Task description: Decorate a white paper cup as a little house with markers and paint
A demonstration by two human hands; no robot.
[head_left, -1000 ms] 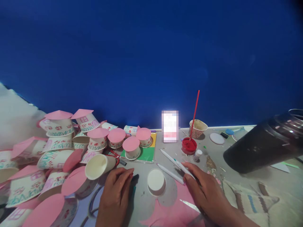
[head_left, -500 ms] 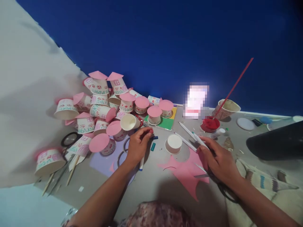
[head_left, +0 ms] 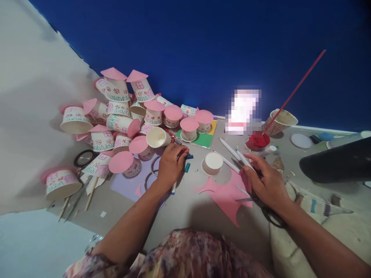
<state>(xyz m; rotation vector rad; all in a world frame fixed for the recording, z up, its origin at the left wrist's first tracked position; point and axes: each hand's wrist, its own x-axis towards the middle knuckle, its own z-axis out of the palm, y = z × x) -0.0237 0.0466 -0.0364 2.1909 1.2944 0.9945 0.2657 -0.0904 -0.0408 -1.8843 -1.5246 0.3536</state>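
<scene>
Your left hand curls around a marker whose long axis runs toward you, while your right hand pinches a white pen angled up-left beside the upturned cup.

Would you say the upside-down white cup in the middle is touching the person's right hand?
Apart. In the head view, bare grey table shows between the upside-down white cup and the right hand, which rests on white markers over the pink paper.

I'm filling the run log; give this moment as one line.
left hand: on markers | right hand: holds white pen, over scissors | plain cup: upside down between hands | pink paper: cut
</scene>
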